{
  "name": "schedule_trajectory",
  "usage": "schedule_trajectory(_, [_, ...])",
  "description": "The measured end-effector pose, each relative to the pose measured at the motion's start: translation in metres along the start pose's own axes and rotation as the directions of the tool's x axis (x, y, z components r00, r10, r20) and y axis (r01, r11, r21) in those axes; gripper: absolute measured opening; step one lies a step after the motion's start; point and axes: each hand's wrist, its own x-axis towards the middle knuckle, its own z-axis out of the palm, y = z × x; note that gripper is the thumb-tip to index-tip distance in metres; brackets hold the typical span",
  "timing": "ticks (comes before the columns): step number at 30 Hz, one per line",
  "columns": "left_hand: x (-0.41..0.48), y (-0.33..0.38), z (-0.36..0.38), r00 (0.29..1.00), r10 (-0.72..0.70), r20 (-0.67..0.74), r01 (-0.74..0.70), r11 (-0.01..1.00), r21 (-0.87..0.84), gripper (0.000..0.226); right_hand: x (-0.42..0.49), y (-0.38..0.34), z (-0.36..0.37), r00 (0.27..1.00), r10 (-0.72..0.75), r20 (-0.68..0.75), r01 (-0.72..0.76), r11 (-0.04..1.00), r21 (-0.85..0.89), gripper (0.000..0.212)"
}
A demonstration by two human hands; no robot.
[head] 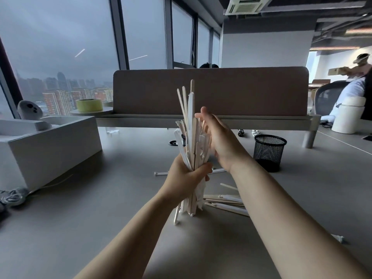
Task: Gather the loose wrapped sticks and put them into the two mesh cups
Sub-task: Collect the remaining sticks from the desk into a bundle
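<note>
Dim, cool and grey throughout; lit mainly by overcast daylight through the tall glass windows (60,47) at the left and rear; streaked with two thin bright reflections on that glass; warmed only by a faint orange strip of ceiling light (340,48) far right; softly shadowed on the matte grey desk top (100,208), with a diffuse dark patch beneath the bare forearms and a deeper one at the base of the black wire-mesh cup (268,152); bent by wide-angle distortion, window frames leaning outward near the edges; slightly soft overall, blurrier in the distant skyline and the far right corner; free of harsh glare.
</note>
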Motion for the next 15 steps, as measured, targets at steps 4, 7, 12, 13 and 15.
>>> schedule_trajectory(4, [-0.001, 0.003, 0.0, 0.997, -0.022, 0.079, 0.026, 0.998, -0.057, 0.019, -0.005, -0.005, 0.005, 0.997, -0.039, 0.071, 0.026, 0.984, 0.176, 0.067])
schedule_trajectory(7, [0.0, 0.003, -0.002, 0.993, -0.048, 0.109, 0.054, 0.997, -0.053, 0.016, -0.007, -0.008, 0.005, 0.987, -0.114, 0.11, 0.079, 0.955, 0.285, 0.044])
schedule_trajectory(12, [0.0, 0.001, -0.002, 0.99, -0.088, 0.106, 0.098, 0.992, -0.086, 0.019, -0.01, -0.013, 0.006, 0.978, -0.192, 0.081, 0.16, 0.941, 0.299, 0.046])
schedule_trajectory(13, [0.0, 0.001, -0.002, 0.99, -0.093, 0.105, 0.102, 0.99, -0.093, 0.021, -0.01, -0.013, 0.007, 0.973, -0.22, 0.069, 0.192, 0.94, 0.283, 0.047])
schedule_trajectory(15, [0.001, 0.001, -0.002, 0.99, -0.086, 0.11, 0.098, 0.988, -0.115, 0.023, -0.008, -0.01, 0.01, 0.961, -0.274, 0.035, 0.258, 0.936, 0.24, 0.043])
